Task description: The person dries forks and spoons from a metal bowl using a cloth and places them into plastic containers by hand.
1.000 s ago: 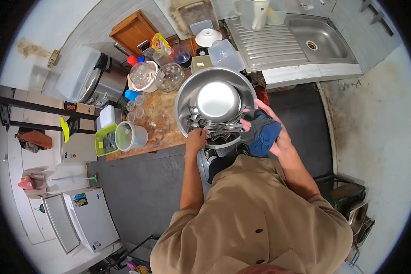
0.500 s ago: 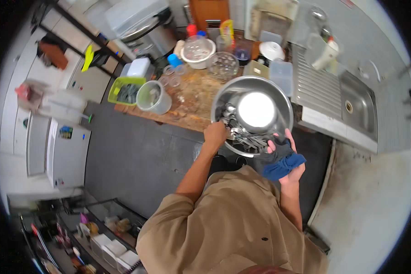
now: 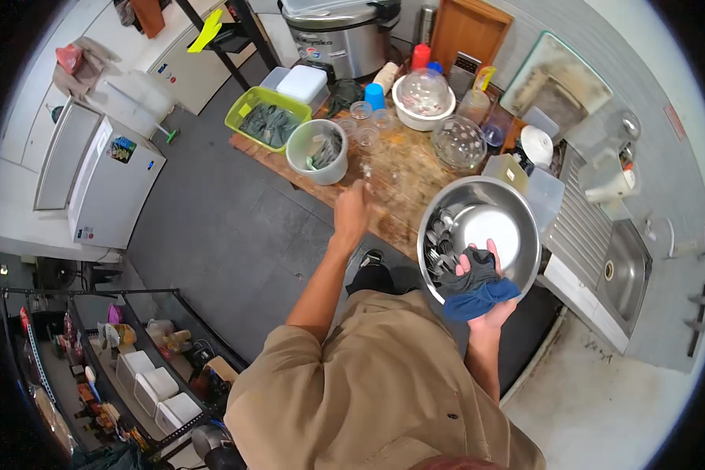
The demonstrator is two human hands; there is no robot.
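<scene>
Apparently mid-transfer, left hand (image 3: 353, 210), fingers curled, contents unclear, hovered at near edge of desk (image 3: 400, 174), next move likely needing clearance from tub (image 3: 330, 174); right hand (image 3: 495, 316) grasped cloth (image 3: 479, 300) at basin (image 3: 529, 229).

Grey and blue cloth (image 3: 478, 287), silver basin (image 3: 528, 235), lime-green tub (image 3: 252, 138).

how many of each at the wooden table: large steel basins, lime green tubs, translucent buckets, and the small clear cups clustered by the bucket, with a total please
Large steel basin: 1
Lime green tub: 1
Translucent bucket: 1
Small clear cups: 4
Total: 7
</scene>
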